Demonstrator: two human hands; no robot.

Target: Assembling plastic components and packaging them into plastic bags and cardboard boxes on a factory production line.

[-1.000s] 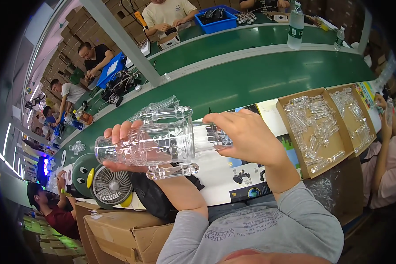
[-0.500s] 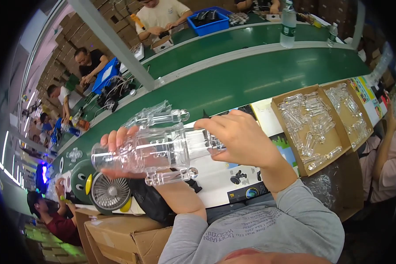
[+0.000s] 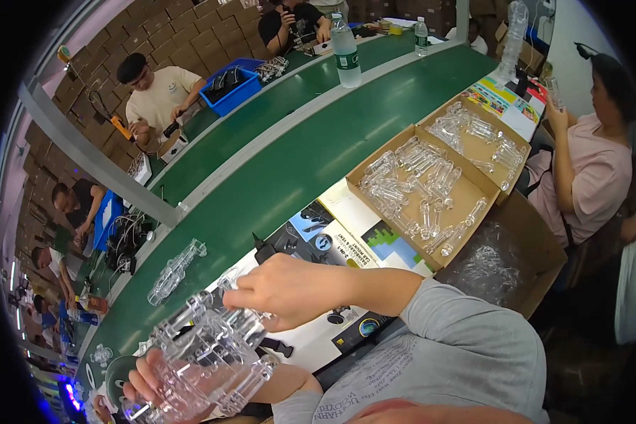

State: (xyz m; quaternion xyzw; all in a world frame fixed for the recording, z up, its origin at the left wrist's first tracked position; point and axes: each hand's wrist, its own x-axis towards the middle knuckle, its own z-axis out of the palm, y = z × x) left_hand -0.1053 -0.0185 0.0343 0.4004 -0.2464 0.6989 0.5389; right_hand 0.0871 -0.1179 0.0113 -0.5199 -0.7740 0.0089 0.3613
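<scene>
In the lower left of the picture, a clear plastic assembly point(image 3: 215, 339) with several tube-like side arms lies tilted between my hands. Curled around its lower end is my left hand point(image 3: 148, 378), partly seen through the plastic. My right hand point(image 3: 290, 291) closes over the upper end, fingers bent against a small clear piece point(image 3: 227, 278) there; the contact itself is partly hidden. Behind them, a separate long clear plastic part point(image 3: 177, 272) rests on the green work surface point(image 3: 261, 191).
Cardboard trays point(image 3: 489, 205) of clear tubes stand to the right, above an open carton point(image 3: 544, 272) with plastic bags. Printed boxes point(image 3: 336, 247) lie under my right forearm. A water bottle point(image 3: 345, 53) and a blue bin point(image 3: 234, 92) stand farther back. Co-workers sit around.
The view has swung to the right. My hands and the assembly now appear lower and farther left, with the assembly tilted more steeply. My right hand sits closer against the assembly's end.
</scene>
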